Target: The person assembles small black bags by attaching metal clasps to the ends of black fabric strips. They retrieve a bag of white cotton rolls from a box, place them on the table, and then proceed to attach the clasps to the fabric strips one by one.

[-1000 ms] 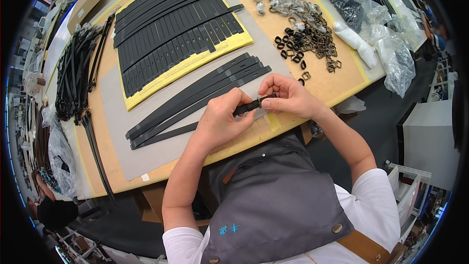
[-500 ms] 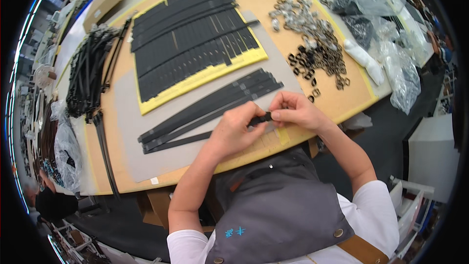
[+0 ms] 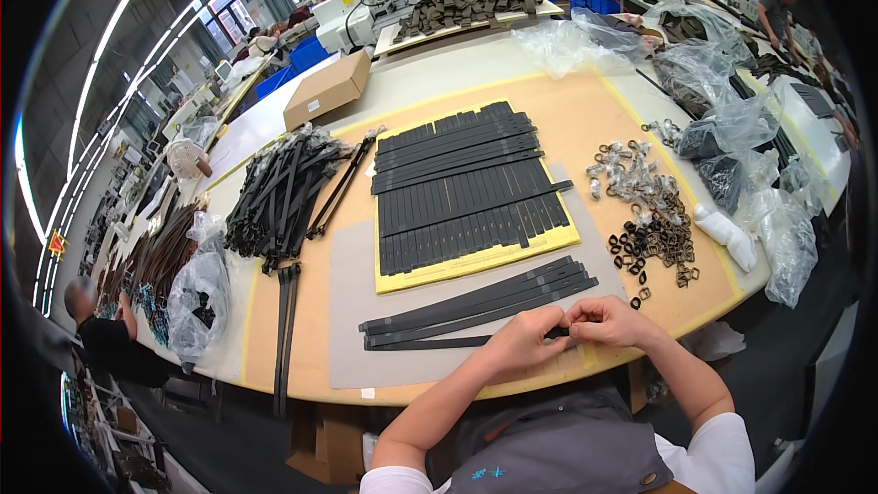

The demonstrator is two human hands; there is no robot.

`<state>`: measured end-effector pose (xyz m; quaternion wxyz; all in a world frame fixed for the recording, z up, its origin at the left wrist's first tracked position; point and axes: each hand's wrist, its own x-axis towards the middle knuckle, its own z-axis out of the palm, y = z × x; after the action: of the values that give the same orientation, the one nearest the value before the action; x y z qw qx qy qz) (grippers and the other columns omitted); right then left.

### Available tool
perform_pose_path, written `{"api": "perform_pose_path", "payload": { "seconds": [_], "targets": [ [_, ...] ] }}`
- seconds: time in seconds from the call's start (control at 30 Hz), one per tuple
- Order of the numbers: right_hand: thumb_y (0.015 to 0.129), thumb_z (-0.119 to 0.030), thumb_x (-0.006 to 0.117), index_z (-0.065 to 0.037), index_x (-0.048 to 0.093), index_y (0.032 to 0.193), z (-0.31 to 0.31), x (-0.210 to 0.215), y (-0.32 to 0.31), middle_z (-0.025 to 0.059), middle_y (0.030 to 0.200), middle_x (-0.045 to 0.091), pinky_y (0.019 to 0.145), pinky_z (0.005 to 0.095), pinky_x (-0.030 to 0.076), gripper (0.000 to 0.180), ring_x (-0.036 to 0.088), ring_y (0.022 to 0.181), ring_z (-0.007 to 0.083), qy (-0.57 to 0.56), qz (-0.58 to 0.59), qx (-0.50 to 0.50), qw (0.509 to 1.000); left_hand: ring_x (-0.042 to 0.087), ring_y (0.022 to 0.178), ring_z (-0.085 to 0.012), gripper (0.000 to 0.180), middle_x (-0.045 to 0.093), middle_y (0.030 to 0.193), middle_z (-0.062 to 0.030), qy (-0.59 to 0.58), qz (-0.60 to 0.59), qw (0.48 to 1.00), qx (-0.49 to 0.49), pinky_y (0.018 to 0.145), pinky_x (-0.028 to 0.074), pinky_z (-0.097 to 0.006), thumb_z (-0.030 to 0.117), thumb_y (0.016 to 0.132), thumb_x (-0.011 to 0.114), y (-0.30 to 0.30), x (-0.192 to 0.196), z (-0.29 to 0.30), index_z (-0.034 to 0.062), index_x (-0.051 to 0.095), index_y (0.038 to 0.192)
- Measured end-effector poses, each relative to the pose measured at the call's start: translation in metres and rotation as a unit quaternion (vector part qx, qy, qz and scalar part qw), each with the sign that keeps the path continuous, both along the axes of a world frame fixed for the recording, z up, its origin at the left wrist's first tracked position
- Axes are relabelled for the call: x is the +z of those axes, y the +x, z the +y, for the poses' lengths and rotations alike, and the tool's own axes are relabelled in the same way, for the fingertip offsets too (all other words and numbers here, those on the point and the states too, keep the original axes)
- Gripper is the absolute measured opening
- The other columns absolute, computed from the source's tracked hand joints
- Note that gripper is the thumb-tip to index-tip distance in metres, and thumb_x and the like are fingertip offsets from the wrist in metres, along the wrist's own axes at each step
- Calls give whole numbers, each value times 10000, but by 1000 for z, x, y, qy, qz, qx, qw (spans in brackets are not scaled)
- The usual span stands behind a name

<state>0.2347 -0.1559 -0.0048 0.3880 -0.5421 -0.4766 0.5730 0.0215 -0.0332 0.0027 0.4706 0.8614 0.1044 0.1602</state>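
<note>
Close to the table's front edge, my left hand [image 3: 523, 340] is closed on a black flat strap [image 3: 430, 343], whose long tail runs out to the left over a grey mat [image 3: 352, 370]. My right hand [image 3: 609, 321] pinches the strap's short end just beside the left fingertips. Between the fingers the end looks dark; whether a small loop is on it is hidden. Just beyond my hands lies a fanned bundle of black straps [image 3: 476, 300]. Further back, a yellow-edged board [image 3: 476, 275] bears rows of black strap pieces [image 3: 466, 192].
Black loops [image 3: 627, 245] and metal buckles [image 3: 679, 242] are heaped on the right, near a white wrapped roll [image 3: 725, 236] and clear plastic bags [image 3: 786, 238]. Bunched black straps [image 3: 279, 187] lie left, some hanging over the edge. Behind stands a cardboard box [image 3: 327, 89]. Other people work further off.
The view has tilted up, showing more of the room and placing the table lower. My hands stay together on the strap, with the fingertips now closer to each other.
</note>
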Motion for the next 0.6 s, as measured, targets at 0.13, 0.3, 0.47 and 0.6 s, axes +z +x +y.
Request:
{"api": "perform_pose_path", "payload": {
  "seconds": [0.13, 0.3, 0.47, 0.6],
  "targets": [
    [973, -204, 701, -34, 732, 1151, 1, 13, 4, 8, 953, 741, 804, 256, 521, 247, 631, 881, 65, -3, -111, 31, 993, 757, 919, -307, 214, 746, 987, -156, 31, 8, 999, -12, 779, 597, -376, 124, 898, 790, 0, 7, -3, 7, 668, 1029],
    [965, -208, 702, -30, 729, 1135, 4, 32, 4, 11, 924, 742, 776, 257, 525, 248, 636, 853, 64, -4, -135, 26, 990, 751, 919, -330, 248, 744, 986, -161, 44, -30, 998, 18, 793, 592, -382, 138, 906, 786, -1, 10, -6, 17, 685, 1097],
    [950, -158, 715, -21, 724, 1102, 5, 22, 3, 9, 911, 730, 765, 258, 528, 204, 641, 842, 68, 25, -112, -22, 993, 753, 913, -322, 284, 745, 995, -154, 75, -43, 995, 46, 790, 591, -378, 152, 905, 784, 0, -1, -4, 24, 687, 1139],
    [944, -119, 721, 5, 701, 1107, 3, 10, 1, 10, 899, 710, 744, 248, 521, 206, 630, 833, 59, 47, -65, -63, 995, 754, 903, -312, 290, 746, 1008, -145, 89, -30, 994, 59, 776, 590, -377, 153, 900, 782, 1, -2, -5, 28, 685, 1142]
  ]
}}
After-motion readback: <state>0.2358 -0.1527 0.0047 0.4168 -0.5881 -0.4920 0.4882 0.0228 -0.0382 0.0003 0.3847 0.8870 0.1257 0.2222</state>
